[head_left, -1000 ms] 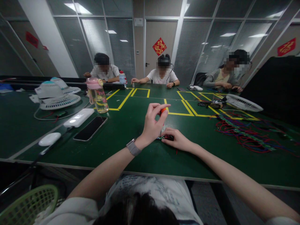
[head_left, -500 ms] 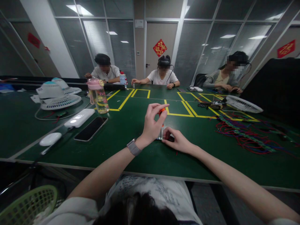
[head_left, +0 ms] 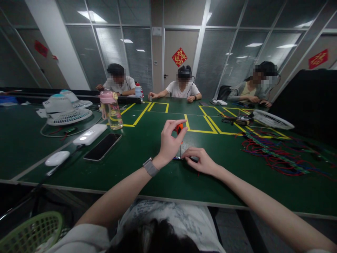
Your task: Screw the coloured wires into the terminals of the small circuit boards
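My left hand [head_left: 170, 142] is closed around the orange handle of a screwdriver [head_left: 180, 129], with index finger and thumb on either side. The tool stands upright, its thin dark shaft pointing down at a small, flat, shiny piece [head_left: 177, 158] on the green table. Just right of that piece, my right hand [head_left: 202, 160] rests low with its fingers pinched together at the piece's edge. Something dark shows under its fingers; what exactly they grip is too small to tell. A short red wire end pokes out below this hand.
To the left lie a phone [head_left: 103, 147], a white power strip [head_left: 90, 134], a white oval case [head_left: 57, 158] and a pink-lidded bottle [head_left: 112, 111]. White fan parts [head_left: 67, 114] sit farther left. Wired green boards [head_left: 273, 151] spread at right. Three people sit opposite.
My right hand's fingers have drawn together beside the shaft, uncovering a pale patch behind them. My left hand stays around the screwdriver handle with slightly shifted fingers. The view has tilted up slightly.
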The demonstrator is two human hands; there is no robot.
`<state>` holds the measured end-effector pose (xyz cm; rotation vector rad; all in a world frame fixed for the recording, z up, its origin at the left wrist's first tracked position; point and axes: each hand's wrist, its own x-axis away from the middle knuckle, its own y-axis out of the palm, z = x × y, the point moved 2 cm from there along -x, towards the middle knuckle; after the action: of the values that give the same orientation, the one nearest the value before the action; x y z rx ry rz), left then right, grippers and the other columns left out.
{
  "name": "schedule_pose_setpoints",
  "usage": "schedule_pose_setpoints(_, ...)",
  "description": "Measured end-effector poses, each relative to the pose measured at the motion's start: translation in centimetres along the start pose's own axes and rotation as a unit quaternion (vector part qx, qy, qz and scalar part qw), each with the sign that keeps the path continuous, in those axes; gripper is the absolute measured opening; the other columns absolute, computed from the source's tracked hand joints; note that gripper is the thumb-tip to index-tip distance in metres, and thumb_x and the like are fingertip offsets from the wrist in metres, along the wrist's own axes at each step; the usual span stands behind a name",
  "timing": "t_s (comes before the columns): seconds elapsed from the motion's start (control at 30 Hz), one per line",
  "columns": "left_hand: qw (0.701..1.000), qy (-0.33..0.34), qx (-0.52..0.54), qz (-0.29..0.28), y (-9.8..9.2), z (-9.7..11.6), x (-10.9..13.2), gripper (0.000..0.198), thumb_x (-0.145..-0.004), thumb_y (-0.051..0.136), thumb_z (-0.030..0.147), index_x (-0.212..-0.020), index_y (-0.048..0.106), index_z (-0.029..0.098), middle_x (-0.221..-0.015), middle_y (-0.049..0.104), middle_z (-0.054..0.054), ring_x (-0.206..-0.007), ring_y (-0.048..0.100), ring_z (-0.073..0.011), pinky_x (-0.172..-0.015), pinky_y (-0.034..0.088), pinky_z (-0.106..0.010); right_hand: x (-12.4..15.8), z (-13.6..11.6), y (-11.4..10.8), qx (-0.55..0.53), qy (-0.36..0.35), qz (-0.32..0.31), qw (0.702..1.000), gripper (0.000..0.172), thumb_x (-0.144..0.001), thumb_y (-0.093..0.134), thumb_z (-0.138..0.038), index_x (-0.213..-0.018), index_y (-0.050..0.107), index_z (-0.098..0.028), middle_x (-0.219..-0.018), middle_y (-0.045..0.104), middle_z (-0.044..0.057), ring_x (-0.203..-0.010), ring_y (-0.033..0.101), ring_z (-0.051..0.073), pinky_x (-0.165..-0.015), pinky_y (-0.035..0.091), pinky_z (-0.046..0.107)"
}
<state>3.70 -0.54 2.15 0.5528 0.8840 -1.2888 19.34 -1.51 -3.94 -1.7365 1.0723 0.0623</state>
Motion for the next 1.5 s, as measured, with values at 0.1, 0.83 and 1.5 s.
schedule_pose_setpoints(0.1, 0.999, -0.016, 0.025, -0.017, 0.2, -0.4, 0.0, 0.024, -0.092, 0.054, 0.024, -0.113, 0.065, 0.022, -0.104, 0.061, -0.006, -0.093, 0.059, -0.014, -0.082, 0.048, -0.027, 0.0, 0.0, 0.0, 0.001, -0.004, 0.001, 1.0, 0.021, -0.082, 0.052, -0.012, -0.086, 0.072, -0.018, -0.083, 0.073, 0.008, -0.078, 0.067, 0.018, -0.074, 0.053, 0.03)
schedule_pose_setpoints(0.83, 0.986, -0.136, 0.082, 0.052, 0.4, -2.8, -0.1, 0.031, -0.091, 0.054, 0.027, -0.12, 0.061, 0.018, -0.109, 0.067, -0.01, -0.088, 0.064, -0.0148, -0.076, 0.051, -0.027, 0.0, 0.3, 0.1, 0.005, -0.002, -0.006, 1.0, 0.024, -0.081, 0.052, -0.012, -0.087, 0.074, -0.019, -0.084, 0.073, 0.007, -0.079, 0.067, 0.018, -0.075, 0.053, 0.03)
schedule_pose_setpoints(1.5, 0.943, 0.279, -0.168, -0.074, -1.7, 1.2, -0.5, 0.026, -0.095, 0.05, 0.03, -0.119, 0.052, 0.02, -0.094, 0.067, -0.003, -0.076, 0.062, -0.0123, -0.065, 0.046, -0.023, 0.3, 0.2, 0.5, 0.054, -0.028, -0.011, 0.998, 0.018, -0.088, 0.058, -0.023, -0.094, 0.075, -0.021, -0.086, 0.072, 0.007, -0.081, 0.065, 0.019, -0.072, 0.053, 0.03)
